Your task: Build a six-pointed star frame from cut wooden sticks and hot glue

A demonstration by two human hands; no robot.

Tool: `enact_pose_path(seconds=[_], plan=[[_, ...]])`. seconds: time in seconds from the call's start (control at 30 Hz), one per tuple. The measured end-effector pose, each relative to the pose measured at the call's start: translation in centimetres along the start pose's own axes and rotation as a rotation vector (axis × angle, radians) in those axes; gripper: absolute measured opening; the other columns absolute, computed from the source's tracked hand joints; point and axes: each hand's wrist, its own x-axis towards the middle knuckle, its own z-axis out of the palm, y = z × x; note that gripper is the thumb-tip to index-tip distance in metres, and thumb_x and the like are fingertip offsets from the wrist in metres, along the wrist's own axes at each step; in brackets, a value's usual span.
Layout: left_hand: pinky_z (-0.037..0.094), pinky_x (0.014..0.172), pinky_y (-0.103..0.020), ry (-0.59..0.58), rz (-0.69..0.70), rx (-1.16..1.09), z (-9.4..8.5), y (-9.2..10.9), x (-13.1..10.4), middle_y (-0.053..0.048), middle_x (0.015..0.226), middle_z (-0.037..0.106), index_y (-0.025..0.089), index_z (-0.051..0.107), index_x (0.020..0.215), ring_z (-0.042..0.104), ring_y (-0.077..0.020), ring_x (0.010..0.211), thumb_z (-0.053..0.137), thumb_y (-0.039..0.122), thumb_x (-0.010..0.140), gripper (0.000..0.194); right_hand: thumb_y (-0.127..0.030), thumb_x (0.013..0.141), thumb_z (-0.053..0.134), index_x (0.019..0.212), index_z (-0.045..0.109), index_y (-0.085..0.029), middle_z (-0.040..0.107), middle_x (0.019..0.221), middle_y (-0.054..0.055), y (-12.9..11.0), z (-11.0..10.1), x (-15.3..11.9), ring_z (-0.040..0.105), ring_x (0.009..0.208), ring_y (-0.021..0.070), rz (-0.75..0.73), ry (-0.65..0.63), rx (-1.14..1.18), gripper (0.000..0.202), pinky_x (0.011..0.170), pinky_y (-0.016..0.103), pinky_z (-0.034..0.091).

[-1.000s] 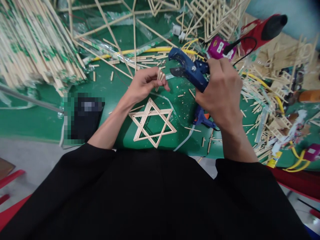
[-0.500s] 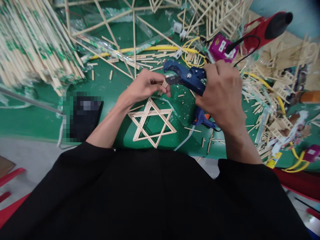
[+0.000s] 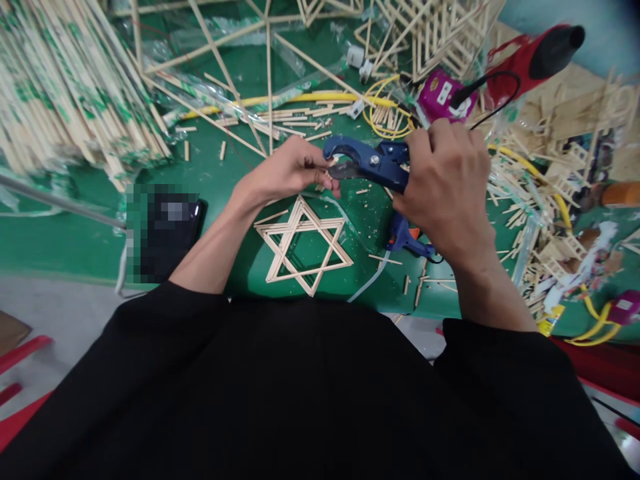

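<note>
My right hand [image 3: 443, 183] is wrapped around the handles of a blue pipe cutter [image 3: 374, 160]. The cutter's hooked jaw and dark blade [image 3: 347, 171] point left and reach my left hand's fingertips. Pinched between thumb and fingers of my left hand [image 3: 287, 170] are short wooden sticks [image 3: 321, 187], mostly hidden by the fingers and the cutter. Below the hands a six-pointed star of wooden sticks [image 3: 305, 274] lies flat on the green table [image 3: 240, 267]. A blue glue gun [image 3: 403, 235] rests under my right hand, with a pale glue stick at its back.
Bundled wooden sticks [image 3: 65, 87] fill the far left. A black phone [image 3: 173, 233] lies beside my left forearm. Behind the hands are cut stick pieces, a yellow cable [image 3: 280, 98], a purple socket block [image 3: 445, 95] and a red heat gun [image 3: 530, 63]. Stick scraps crowd the right.
The cutter has dropped slightly and shifted left, its jaws now overlapping my left fingertips. The sticks in my left hand show less. The star and glue gun stay put.
</note>
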Motion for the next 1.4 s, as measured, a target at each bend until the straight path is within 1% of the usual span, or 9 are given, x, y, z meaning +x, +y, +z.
enact_pose_path(seconds=[0.23, 0.37, 0.5, 0.57, 0.67, 0.77, 0.9, 1.13, 1.4], plan=[[0.062, 0.075, -0.035, -0.057, 0.032, 0.065, 0.0, 0.0, 0.1, -0.002, 0.075, 0.073, 0.018, 0.073, 0.071, 0.073, -0.0195, 0.076, 0.064, 0.015, 0.081, 0.013, -0.012, 0.08, 0.056, 0.09, 0.054, -0.017, 0.062, 0.098, 0.011, -0.4, 0.1, -0.3, 0.062, 0.098, 0.029, 0.011, 0.021, 0.002, 0.011, 0.091, 0.055, 0.046], [0.062, 0.073, -0.036, -0.065, 0.05, 0.031, -0.1, 0.4, 0.0, -0.003, 0.075, 0.074, 0.02, 0.07, 0.07, 0.071, -0.0193, 0.075, 0.063, 0.019, 0.082, 0.014, -0.008, 0.076, 0.056, 0.091, 0.053, -0.015, 0.063, 0.098, 0.015, -1.2, -0.1, -0.1, 0.064, 0.1, 0.0316, 0.139, -0.108, -0.051, 0.017, 0.091, 0.055, 0.045], [0.054, 0.05, -0.036, -0.006, 0.03, -0.1, -0.4, 3.2, -0.9, -0.005, 0.069, 0.071, 0.018, 0.069, 0.083, 0.066, -0.0196, 0.057, 0.068, 0.024, 0.085, 0.007, -0.018, 0.073, 0.063, 0.08, 0.046, -0.024, 0.062, 0.082, 0.006, -1.6, 0.3, -0.1, 0.062, 0.085, 0.0268, 0.198, -0.066, 0.154, 0.019, 0.079, 0.044, 0.047], [0.049, 0.043, -0.032, 0.034, -0.027, -0.05, -0.8, 5.0, -1.6, -0.006, 0.066, 0.07, 0.015, 0.069, 0.08, 0.063, -0.0176, 0.052, 0.072, 0.027, 0.084, 0.013, -0.023, 0.076, 0.062, 0.075, 0.043, -0.026, 0.06, 0.075, 0.004, -2.1, 0.8, 0.0, 0.059, 0.076, 0.0248, 0.2, -0.058, 0.222, 0.02, 0.072, 0.04, 0.044], [0.036, 0.036, -0.026, 0.076, -0.046, 0.054, -1.5, 6.9, -2.6, -0.003, 0.055, 0.06, 0.018, 0.07, 0.072, 0.052, -0.0123, 0.044, 0.068, 0.037, 0.089, 0.026, -0.029, 0.084, 0.057, 0.072, 0.041, -0.025, 0.057, 0.073, 0.005, -3.4, 1.9, 0.1, 0.057, 0.073, 0.0241, 0.235, -0.147, 0.249, 0.021, 0.068, 0.038, 0.039], [0.031, 0.041, -0.026, 0.079, -0.057, 0.124, -2.1, 7.2, -3.1, -0.002, 0.049, 0.05, 0.019, 0.067, 0.064, 0.042, -0.0086, 0.043, 0.064, 0.043, 0.092, 0.036, -0.032, 0.088, 0.055, 0.069, 0.04, -0.024, 0.054, 0.071, 0.004, -4.8, 3.1, 0.3, 0.056, 0.072, 0.0229, 0.238, -0.2, 0.31, 0.026, 0.068, 0.036, 0.038], [0.036, 0.047, -0.029, 0.111, -0.13, 0.13, -1.9, 7.1, -3.2, -0.004, 0.057, 0.055, 0.019, 0.062, 0.062, 0.041, -0.0082, 0.047, 0.064, 0.044, 0.09, 0.037, -0.031, 0.088, 0.056, 0.067, 0.036, -0.024, 0.05, 0.067, 0.002, -5.8, 4.6, 0.4, 0.05, 0.066, 0.0198, 0.244, -0.191, 0.393, 0.03, 0.067, 0.035, 0.036], [0.037, 0.059, -0.028, 0.103, -0.375, 0.364, -1.3, 8.1, -3.2, -0.002, 0.058, 0.054, 0.016, 0.055, 0.062, 0.04, -0.0086, 0.052, 0.049, 0.02, 0.093, 0.032, -0.027, 0.087, 0.057, 0.064, 0.031, -0.025, 0.046, 0.064, 0.0, -5.5, 6.3, 0.6, 0.04, 0.061, 0.0168, 0.255, -0.139, 0.44, 0.035, 0.067, 0.035, 0.035], [0.036, 0.071, -0.034, 0.079, -0.368, 0.698, -1.4, 8.7, -2.4, -0.003, 0.06, 0.052, 0.021, 0.045, 0.057, 0.044, -0.0163, 0.06, 0.046, 0.015, 0.089, 0.033, -0.021, 0.083, 0.057, 0.062, 0.028, -0.026, 0.036, 0.058, -0.003, -5.2, 7.7, 0.4, 0.032, 0.055, 0.0132, 0.264, -0.004, 0.596, 0.036, 0.06, 0.031, 0.026]])
